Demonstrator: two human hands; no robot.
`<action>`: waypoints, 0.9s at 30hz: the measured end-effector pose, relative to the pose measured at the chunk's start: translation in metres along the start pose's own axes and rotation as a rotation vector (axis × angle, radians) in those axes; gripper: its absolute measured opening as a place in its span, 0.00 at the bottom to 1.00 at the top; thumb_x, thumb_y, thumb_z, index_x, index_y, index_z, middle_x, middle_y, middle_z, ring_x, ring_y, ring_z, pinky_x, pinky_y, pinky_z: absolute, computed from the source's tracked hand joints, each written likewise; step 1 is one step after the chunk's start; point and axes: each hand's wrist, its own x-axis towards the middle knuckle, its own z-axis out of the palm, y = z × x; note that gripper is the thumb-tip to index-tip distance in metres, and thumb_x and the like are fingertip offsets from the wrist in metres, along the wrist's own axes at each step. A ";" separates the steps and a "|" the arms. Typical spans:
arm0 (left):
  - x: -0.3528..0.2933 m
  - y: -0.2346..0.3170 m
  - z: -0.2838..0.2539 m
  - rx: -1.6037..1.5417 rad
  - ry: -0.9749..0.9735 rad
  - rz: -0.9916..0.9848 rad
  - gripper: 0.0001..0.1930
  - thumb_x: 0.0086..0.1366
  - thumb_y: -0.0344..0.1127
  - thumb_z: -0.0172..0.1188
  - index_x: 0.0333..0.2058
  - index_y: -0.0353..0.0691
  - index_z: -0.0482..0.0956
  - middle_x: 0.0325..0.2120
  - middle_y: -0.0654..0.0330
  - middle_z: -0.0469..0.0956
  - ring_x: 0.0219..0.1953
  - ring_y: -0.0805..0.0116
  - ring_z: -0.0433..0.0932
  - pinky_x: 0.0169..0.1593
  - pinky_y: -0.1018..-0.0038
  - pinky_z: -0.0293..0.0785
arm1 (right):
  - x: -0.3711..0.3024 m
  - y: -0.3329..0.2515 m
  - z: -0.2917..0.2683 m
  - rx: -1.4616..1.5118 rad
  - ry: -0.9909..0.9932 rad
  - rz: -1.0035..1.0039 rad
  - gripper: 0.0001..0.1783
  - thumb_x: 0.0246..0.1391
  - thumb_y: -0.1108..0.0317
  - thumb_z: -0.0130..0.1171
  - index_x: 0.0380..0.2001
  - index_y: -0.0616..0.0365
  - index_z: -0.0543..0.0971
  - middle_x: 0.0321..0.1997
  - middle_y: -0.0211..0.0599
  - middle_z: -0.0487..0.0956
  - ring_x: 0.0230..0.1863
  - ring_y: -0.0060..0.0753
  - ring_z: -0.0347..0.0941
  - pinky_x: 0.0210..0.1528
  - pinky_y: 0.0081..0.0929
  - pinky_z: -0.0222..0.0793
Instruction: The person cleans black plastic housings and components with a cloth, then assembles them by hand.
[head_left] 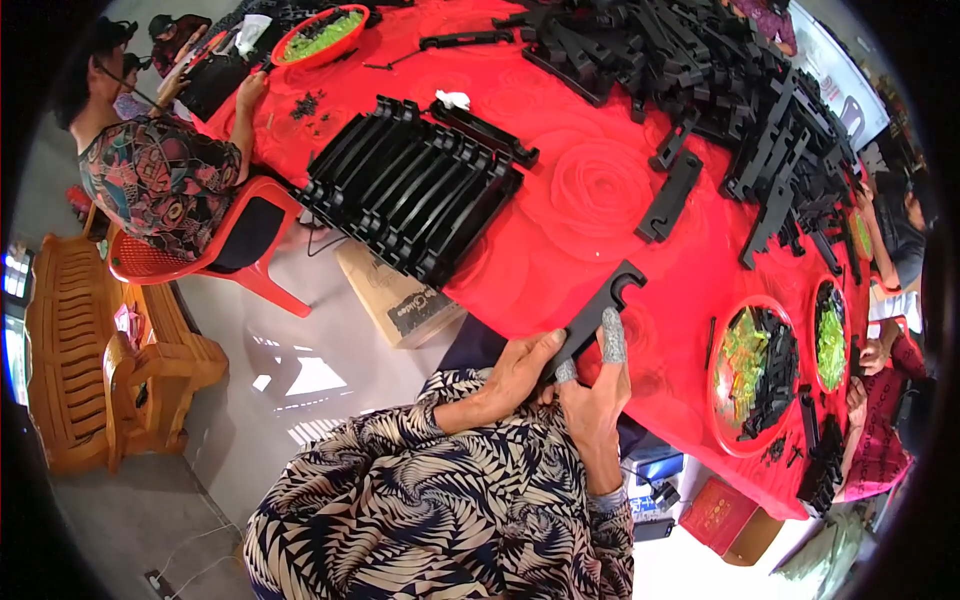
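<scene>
A table with a red rose-patterned cloth (590, 190) forms the work surface. A heap of black plastic parts (680, 60) covers its far right area. A row of black slotted bars (410, 190), set side by side, occupies the left edge, above a brown cardboard box (390, 300) on the floor. The near red bowl (745, 449), at right, contains green, yellow and orange pieces (740, 370) on its left side and black pieces (774, 375) on its right. Beyond it, a second bowl (832, 390) contains green pieces and black pieces; the far-left red bowl (320, 53) contains green pieces. The left hand (515, 375) and right hand (595, 405) are together, both gripping one notched black bar (590, 322) at the near table edge. Silvery wraps (613, 340) cover two right-hand fingers.
</scene>
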 end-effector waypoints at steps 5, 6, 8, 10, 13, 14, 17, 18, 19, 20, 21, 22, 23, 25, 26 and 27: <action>0.000 0.002 -0.001 -0.044 -0.014 0.000 0.26 0.72 0.55 0.45 0.31 0.36 0.76 0.15 0.65 0.72 0.12 0.79 0.69 0.16 0.81 0.63 | 0.003 -0.003 0.001 -0.020 0.008 0.013 0.38 0.44 0.78 0.64 0.60 0.69 0.63 0.52 0.61 0.71 0.52 0.62 0.69 0.54 0.46 0.67; 0.001 0.002 -0.001 -0.042 -0.017 -0.009 0.26 0.72 0.55 0.45 0.32 0.35 0.76 0.15 0.65 0.72 0.12 0.79 0.69 0.16 0.81 0.63 | 0.003 -0.002 0.003 -0.029 0.031 -0.030 0.37 0.44 0.78 0.64 0.60 0.69 0.63 0.51 0.61 0.71 0.51 0.62 0.70 0.54 0.46 0.67; 0.000 0.008 0.001 -0.054 -0.036 -0.019 0.26 0.72 0.56 0.45 0.32 0.35 0.76 0.16 0.64 0.73 0.12 0.78 0.69 0.16 0.81 0.64 | 0.007 -0.005 0.000 -0.034 0.020 -0.008 0.37 0.45 0.78 0.64 0.60 0.69 0.63 0.50 0.61 0.72 0.50 0.61 0.71 0.52 0.45 0.68; -0.001 0.013 0.004 -0.142 0.003 -0.064 0.27 0.72 0.56 0.44 0.30 0.36 0.76 0.15 0.63 0.73 0.12 0.76 0.70 0.16 0.80 0.65 | 0.010 -0.007 -0.005 -0.058 -0.046 -0.091 0.37 0.44 0.79 0.63 0.60 0.69 0.64 0.49 0.62 0.72 0.47 0.61 0.72 0.49 0.44 0.70; 0.008 0.015 -0.004 -0.190 0.065 -0.223 0.29 0.72 0.58 0.39 0.32 0.35 0.76 0.16 0.59 0.74 0.12 0.70 0.70 0.16 0.77 0.66 | 0.011 -0.005 -0.007 -0.093 -0.022 -0.182 0.34 0.45 0.77 0.66 0.57 0.69 0.67 0.45 0.59 0.75 0.43 0.58 0.74 0.44 0.43 0.73; 0.011 0.017 -0.008 -0.224 0.086 -0.210 0.29 0.73 0.58 0.38 0.34 0.35 0.76 0.17 0.59 0.74 0.12 0.70 0.70 0.16 0.77 0.66 | 0.009 -0.006 -0.009 -0.080 -0.021 -0.176 0.33 0.46 0.77 0.66 0.56 0.69 0.68 0.45 0.57 0.77 0.42 0.56 0.75 0.44 0.43 0.73; 0.016 0.021 -0.021 -0.366 -0.029 -0.110 0.28 0.74 0.56 0.32 0.47 0.35 0.71 0.22 0.56 0.74 0.15 0.72 0.68 0.19 0.78 0.64 | 0.004 0.003 -0.012 -0.048 0.092 -0.152 0.28 0.48 0.77 0.65 0.54 0.68 0.70 0.44 0.52 0.79 0.40 0.47 0.78 0.43 0.38 0.75; 0.016 0.024 -0.022 -0.381 -0.050 -0.086 0.29 0.75 0.56 0.31 0.47 0.35 0.70 0.22 0.57 0.74 0.15 0.72 0.68 0.19 0.79 0.63 | 0.003 0.006 -0.013 -0.046 0.089 -0.151 0.28 0.48 0.77 0.65 0.54 0.68 0.70 0.44 0.52 0.79 0.40 0.47 0.78 0.43 0.38 0.75; 0.014 0.025 -0.025 -0.382 -0.047 -0.085 0.29 0.75 0.56 0.31 0.47 0.35 0.70 0.22 0.57 0.74 0.15 0.72 0.68 0.19 0.79 0.63 | 0.002 0.010 -0.014 -0.025 0.105 -0.072 0.27 0.49 0.77 0.64 0.54 0.68 0.70 0.44 0.50 0.80 0.39 0.43 0.78 0.43 0.36 0.75; 0.013 0.026 -0.028 -0.400 -0.081 -0.067 0.27 0.74 0.56 0.35 0.47 0.34 0.70 0.22 0.57 0.74 0.16 0.73 0.70 0.19 0.79 0.65 | 0.003 0.013 -0.015 -0.005 0.119 0.003 0.26 0.50 0.78 0.64 0.53 0.68 0.71 0.44 0.48 0.81 0.38 0.38 0.79 0.42 0.34 0.76; 0.013 0.027 -0.030 -0.417 -0.114 -0.047 0.26 0.73 0.55 0.39 0.46 0.34 0.70 0.23 0.58 0.75 0.18 0.74 0.71 0.19 0.80 0.67 | 0.004 0.015 -0.017 0.052 0.114 0.037 0.23 0.51 0.78 0.63 0.52 0.68 0.73 0.42 0.47 0.81 0.35 0.37 0.79 0.41 0.31 0.76; 0.012 0.028 -0.028 -0.420 -0.107 -0.039 0.26 0.73 0.55 0.39 0.46 0.34 0.70 0.23 0.58 0.75 0.18 0.74 0.71 0.19 0.80 0.67 | 0.004 0.016 -0.018 0.057 0.108 0.029 0.23 0.51 0.78 0.63 0.52 0.68 0.73 0.42 0.47 0.81 0.35 0.37 0.79 0.41 0.31 0.76; 0.011 0.032 -0.027 -0.341 -0.085 -0.042 0.23 0.71 0.52 0.46 0.46 0.33 0.70 0.22 0.60 0.74 0.18 0.75 0.71 0.19 0.80 0.66 | 0.005 0.019 -0.015 0.027 0.134 0.041 0.22 0.51 0.78 0.62 0.51 0.68 0.73 0.41 0.47 0.81 0.34 0.36 0.79 0.40 0.31 0.76; 0.004 0.039 -0.023 -0.202 -0.058 -0.059 0.22 0.60 0.40 0.65 0.46 0.32 0.70 0.20 0.64 0.71 0.17 0.78 0.70 0.17 0.82 0.64 | 0.005 0.022 -0.016 -0.042 0.163 0.043 0.20 0.52 0.78 0.62 0.49 0.68 0.75 0.40 0.47 0.82 0.33 0.36 0.79 0.38 0.30 0.76; 0.004 0.032 -0.024 -0.139 -0.071 -0.002 0.26 0.55 0.37 0.69 0.48 0.31 0.69 0.21 0.64 0.71 0.16 0.80 0.69 0.18 0.82 0.64 | 0.006 0.024 -0.018 -0.103 0.165 0.009 0.19 0.52 0.78 0.62 0.49 0.67 0.76 0.40 0.48 0.81 0.34 0.38 0.79 0.38 0.32 0.76; -0.002 0.042 -0.018 -0.010 -0.033 -0.012 0.26 0.54 0.36 0.70 0.48 0.31 0.70 0.20 0.65 0.71 0.15 0.80 0.69 0.18 0.82 0.64 | 0.006 0.029 -0.020 -0.165 0.194 -0.033 0.18 0.52 0.78 0.61 0.48 0.68 0.76 0.40 0.49 0.81 0.34 0.41 0.79 0.39 0.34 0.76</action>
